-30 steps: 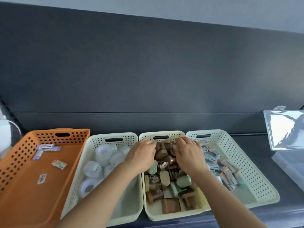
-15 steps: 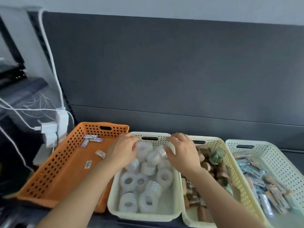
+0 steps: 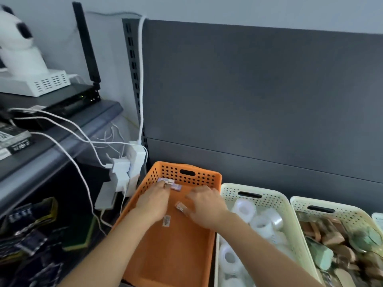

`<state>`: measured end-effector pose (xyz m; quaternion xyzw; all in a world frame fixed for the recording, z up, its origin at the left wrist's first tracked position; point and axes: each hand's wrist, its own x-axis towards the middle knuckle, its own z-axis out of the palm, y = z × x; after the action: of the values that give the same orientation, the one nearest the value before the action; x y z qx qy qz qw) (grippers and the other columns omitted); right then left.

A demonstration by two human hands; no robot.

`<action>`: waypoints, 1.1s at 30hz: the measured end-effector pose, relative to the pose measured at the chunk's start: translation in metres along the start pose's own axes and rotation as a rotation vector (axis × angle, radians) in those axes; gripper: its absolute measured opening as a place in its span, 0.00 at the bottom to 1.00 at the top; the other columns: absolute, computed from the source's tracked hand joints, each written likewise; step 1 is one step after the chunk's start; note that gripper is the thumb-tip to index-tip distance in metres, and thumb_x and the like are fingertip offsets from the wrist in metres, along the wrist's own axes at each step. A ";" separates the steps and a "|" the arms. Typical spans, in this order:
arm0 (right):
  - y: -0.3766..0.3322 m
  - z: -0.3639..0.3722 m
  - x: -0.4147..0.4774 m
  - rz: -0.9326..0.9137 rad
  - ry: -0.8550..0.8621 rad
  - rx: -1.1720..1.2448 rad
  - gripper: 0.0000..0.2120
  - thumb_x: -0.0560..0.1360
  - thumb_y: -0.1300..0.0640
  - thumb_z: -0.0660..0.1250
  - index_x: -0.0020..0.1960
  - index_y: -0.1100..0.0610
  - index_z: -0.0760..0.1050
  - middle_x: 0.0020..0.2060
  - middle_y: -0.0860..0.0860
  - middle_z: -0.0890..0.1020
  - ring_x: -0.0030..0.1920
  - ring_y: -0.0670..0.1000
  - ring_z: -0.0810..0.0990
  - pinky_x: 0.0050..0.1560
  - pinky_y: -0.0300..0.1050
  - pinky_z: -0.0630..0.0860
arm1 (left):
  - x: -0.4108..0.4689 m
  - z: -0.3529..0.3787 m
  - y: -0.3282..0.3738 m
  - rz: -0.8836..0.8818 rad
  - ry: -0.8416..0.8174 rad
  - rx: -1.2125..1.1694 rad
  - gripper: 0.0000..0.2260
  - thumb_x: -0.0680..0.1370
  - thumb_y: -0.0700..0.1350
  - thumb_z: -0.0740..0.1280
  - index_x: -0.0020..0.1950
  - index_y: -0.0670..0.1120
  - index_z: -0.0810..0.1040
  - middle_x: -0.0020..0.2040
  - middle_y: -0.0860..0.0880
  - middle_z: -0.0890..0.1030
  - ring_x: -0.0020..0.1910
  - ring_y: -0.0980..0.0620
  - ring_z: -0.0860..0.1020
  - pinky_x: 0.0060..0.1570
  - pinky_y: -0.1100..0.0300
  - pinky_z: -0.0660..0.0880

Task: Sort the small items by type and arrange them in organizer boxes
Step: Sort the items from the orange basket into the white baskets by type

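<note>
Both my hands are inside the orange basket [image 3: 145,204]. My left hand [image 3: 154,204] lies palm down, its fingertips touching the small purple-and-white packets [image 3: 173,184] near the basket's back wall. My right hand [image 3: 205,206] hovers palm down over the basket floor with relaxed fingers pointing left. A small clear-wrapped packet [image 3: 181,207] lies just by its thumb. Another small labelled packet [image 3: 166,221] lies flat between my wrists. Neither hand plainly grips anything; the picture is blurred.
Right of the orange basket stands a cream basket [image 3: 267,196] of clear tape rolls [image 3: 261,223], then a cream basket [image 3: 339,208] of brown and green items. A white power strip with cables [image 3: 126,172] hangs left of the orange basket. A dark panel rises behind.
The view and both hands have shifted left: from the brown-item basket, over the tape-roll basket, into the orange basket, where the left fingertips now reach the purple packets.
</note>
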<state>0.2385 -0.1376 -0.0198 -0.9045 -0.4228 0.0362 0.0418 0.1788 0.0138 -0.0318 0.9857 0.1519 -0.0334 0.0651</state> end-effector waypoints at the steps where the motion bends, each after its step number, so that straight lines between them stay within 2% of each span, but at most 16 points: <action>1: -0.004 0.004 0.009 0.006 -0.048 -0.007 0.21 0.77 0.43 0.58 0.65 0.54 0.71 0.63 0.53 0.74 0.64 0.55 0.71 0.65 0.53 0.67 | 0.005 0.002 -0.004 0.006 -0.008 0.002 0.30 0.75 0.30 0.60 0.76 0.44 0.60 0.75 0.43 0.61 0.73 0.44 0.61 0.70 0.50 0.65; 3: -0.010 0.012 0.024 0.012 -0.139 -0.006 0.22 0.77 0.47 0.59 0.67 0.56 0.68 0.66 0.54 0.71 0.65 0.57 0.70 0.66 0.55 0.68 | 0.015 0.004 -0.010 0.018 -0.024 0.009 0.32 0.75 0.29 0.59 0.77 0.43 0.54 0.78 0.43 0.53 0.77 0.44 0.53 0.73 0.49 0.59; 6: -0.013 0.021 0.041 0.035 -0.234 0.036 0.26 0.76 0.52 0.62 0.72 0.55 0.63 0.73 0.53 0.63 0.70 0.57 0.66 0.68 0.56 0.66 | 0.030 0.009 -0.017 0.046 -0.050 0.014 0.34 0.76 0.27 0.56 0.78 0.42 0.47 0.78 0.42 0.48 0.77 0.45 0.48 0.75 0.51 0.55; 9: -0.014 0.027 0.052 0.053 -0.276 0.091 0.31 0.76 0.54 0.63 0.76 0.53 0.54 0.76 0.50 0.54 0.74 0.55 0.58 0.72 0.55 0.60 | 0.042 0.017 -0.019 0.053 -0.038 0.031 0.33 0.77 0.30 0.57 0.78 0.42 0.47 0.77 0.41 0.54 0.76 0.43 0.52 0.73 0.50 0.59; 12: -0.013 0.030 0.059 0.053 -0.297 0.131 0.33 0.77 0.55 0.62 0.77 0.52 0.50 0.77 0.49 0.51 0.75 0.54 0.55 0.74 0.54 0.57 | 0.047 0.022 -0.021 0.056 0.017 0.081 0.26 0.79 0.33 0.56 0.77 0.39 0.54 0.73 0.41 0.60 0.72 0.42 0.58 0.70 0.51 0.63; 15: -0.014 0.033 0.068 0.052 -0.248 0.138 0.31 0.76 0.55 0.63 0.75 0.52 0.54 0.73 0.51 0.59 0.72 0.55 0.61 0.71 0.54 0.63 | 0.045 0.025 -0.023 0.082 0.032 0.088 0.19 0.80 0.37 0.55 0.71 0.39 0.66 0.70 0.41 0.61 0.70 0.41 0.59 0.67 0.53 0.65; 18: -0.014 0.033 0.076 0.078 -0.225 0.099 0.27 0.75 0.54 0.64 0.72 0.51 0.59 0.65 0.53 0.65 0.66 0.56 0.66 0.65 0.55 0.69 | 0.038 0.029 -0.023 0.064 -0.018 0.084 0.20 0.81 0.37 0.56 0.73 0.40 0.63 0.75 0.41 0.53 0.73 0.40 0.55 0.68 0.52 0.67; 20: -0.015 0.033 0.079 0.097 -0.251 0.087 0.25 0.75 0.53 0.63 0.71 0.50 0.61 0.64 0.54 0.65 0.66 0.56 0.65 0.65 0.55 0.69 | 0.035 0.032 -0.021 0.053 -0.048 0.098 0.21 0.81 0.37 0.56 0.75 0.39 0.60 0.76 0.38 0.51 0.74 0.39 0.55 0.69 0.50 0.67; 23: -0.016 0.032 0.081 0.071 -0.206 0.125 0.24 0.74 0.58 0.64 0.69 0.52 0.64 0.66 0.52 0.66 0.67 0.55 0.66 0.65 0.53 0.69 | 0.033 0.032 -0.019 0.033 -0.053 0.089 0.19 0.81 0.37 0.55 0.72 0.40 0.63 0.71 0.40 0.63 0.70 0.40 0.61 0.68 0.50 0.66; 27: -0.013 0.029 0.080 0.075 -0.187 0.159 0.12 0.74 0.62 0.61 0.57 0.53 0.71 0.55 0.51 0.76 0.57 0.55 0.75 0.56 0.51 0.75 | 0.027 0.031 -0.022 0.059 -0.029 -0.057 0.22 0.76 0.35 0.62 0.70 0.45 0.65 0.66 0.47 0.69 0.67 0.44 0.62 0.64 0.53 0.68; 30: -0.014 0.029 0.081 0.066 -0.165 0.176 0.15 0.77 0.55 0.61 0.63 0.49 0.68 0.56 0.53 0.76 0.57 0.57 0.76 0.55 0.53 0.76 | 0.024 0.032 -0.026 0.048 -0.034 -0.133 0.22 0.76 0.39 0.64 0.70 0.46 0.66 0.66 0.47 0.67 0.68 0.46 0.61 0.69 0.54 0.63; 33: -0.021 0.030 0.080 0.083 -0.238 0.151 0.21 0.78 0.52 0.60 0.70 0.46 0.61 0.60 0.54 0.72 0.59 0.59 0.75 0.55 0.54 0.75 | 0.023 0.031 -0.026 0.015 -0.039 -0.111 0.18 0.78 0.39 0.63 0.67 0.44 0.69 0.68 0.43 0.64 0.69 0.43 0.61 0.71 0.52 0.61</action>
<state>0.2710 -0.0616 -0.0502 -0.9049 -0.3830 0.1766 0.0575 0.1916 0.0407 -0.0677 0.9808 0.1449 -0.0435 0.1231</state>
